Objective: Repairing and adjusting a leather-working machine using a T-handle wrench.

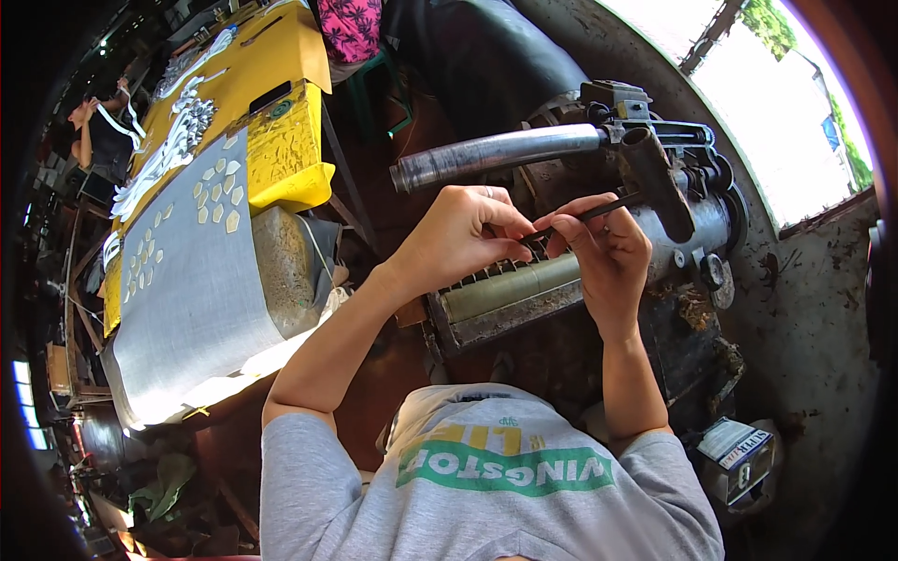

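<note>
My left hand (472, 232) is closed in a pinch, thumb and fingers meeting beside my right fingertips. Whatever lies in that pinch is too small to make out. My right hand (608, 257) grips the thin dark shaft of a T-shaped tool (666, 192), whose thick dark crosspiece is on the right, in front of the machine. Both hands are above a machine with a long shiny metal roller (496, 156) behind them. A pale greenish roller or bar (510, 288) in a metal frame sits just below my fingers.
On the left, a table with a yellow cover (290, 140) and a grey sheet (196, 290) bears several small pale cut pieces (224, 190) and white strips (173, 145). Another person (89, 131) is at its far side. A tin can (739, 458) stands at lower right, near the wall.
</note>
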{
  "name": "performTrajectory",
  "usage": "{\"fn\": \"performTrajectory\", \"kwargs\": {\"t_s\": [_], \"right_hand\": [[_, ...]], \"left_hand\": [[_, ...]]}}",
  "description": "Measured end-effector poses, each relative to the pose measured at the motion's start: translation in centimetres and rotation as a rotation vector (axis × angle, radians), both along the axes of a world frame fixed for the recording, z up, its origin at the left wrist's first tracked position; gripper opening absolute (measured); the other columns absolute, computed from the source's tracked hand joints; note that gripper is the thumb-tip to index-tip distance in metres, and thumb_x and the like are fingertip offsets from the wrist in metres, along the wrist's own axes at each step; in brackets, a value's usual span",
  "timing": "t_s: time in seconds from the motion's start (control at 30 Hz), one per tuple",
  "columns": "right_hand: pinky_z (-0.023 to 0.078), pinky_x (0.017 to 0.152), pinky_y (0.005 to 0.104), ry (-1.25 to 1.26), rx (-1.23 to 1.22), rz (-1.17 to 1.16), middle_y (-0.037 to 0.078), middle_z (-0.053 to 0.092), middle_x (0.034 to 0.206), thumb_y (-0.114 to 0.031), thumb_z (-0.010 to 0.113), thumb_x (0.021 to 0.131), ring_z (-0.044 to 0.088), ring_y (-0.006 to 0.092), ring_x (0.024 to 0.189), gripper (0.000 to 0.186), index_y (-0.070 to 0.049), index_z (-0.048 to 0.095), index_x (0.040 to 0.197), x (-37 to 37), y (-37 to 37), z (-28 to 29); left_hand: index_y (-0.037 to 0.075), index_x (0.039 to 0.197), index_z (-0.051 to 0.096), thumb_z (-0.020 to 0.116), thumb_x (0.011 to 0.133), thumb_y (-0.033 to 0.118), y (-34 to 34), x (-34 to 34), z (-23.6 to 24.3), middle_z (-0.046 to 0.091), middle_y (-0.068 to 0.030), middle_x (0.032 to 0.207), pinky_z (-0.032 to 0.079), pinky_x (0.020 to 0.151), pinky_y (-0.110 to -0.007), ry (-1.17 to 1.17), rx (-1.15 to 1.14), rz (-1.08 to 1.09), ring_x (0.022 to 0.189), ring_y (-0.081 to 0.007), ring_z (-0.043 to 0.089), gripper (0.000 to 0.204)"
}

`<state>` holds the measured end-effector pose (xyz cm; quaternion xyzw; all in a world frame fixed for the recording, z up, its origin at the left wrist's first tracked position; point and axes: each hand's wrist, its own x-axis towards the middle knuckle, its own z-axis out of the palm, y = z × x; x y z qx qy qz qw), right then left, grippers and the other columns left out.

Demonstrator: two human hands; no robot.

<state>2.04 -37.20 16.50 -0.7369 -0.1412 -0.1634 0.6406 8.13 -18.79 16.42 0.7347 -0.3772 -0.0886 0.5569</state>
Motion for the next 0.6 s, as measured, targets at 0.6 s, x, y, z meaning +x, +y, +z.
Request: {"fn": "performTrajectory", "kwargs": {"t_s": [0.6], "right_hand": [[0.053, 0.076, 0.0279, -0.078, 0.075, 0.056, 0.013, 0.062, 0.1, 0.007, 0.054, 0.091, 0.063, 0.0153, 0.087, 0.013, 0.005, 0.055, 0.104, -1.5, -0.4, -0.2]], "left_hand": [[0.0, 0.099, 0.071, 0.07, 0.077, -0.008, -0.3, -0.1, -0.9, 0.064, -0.0058, 0.087, 0.055, 0.072, -0.024, 0.035, -0.087, -0.102, 0.079, -0.0124, 0.065, 0.024]]}}
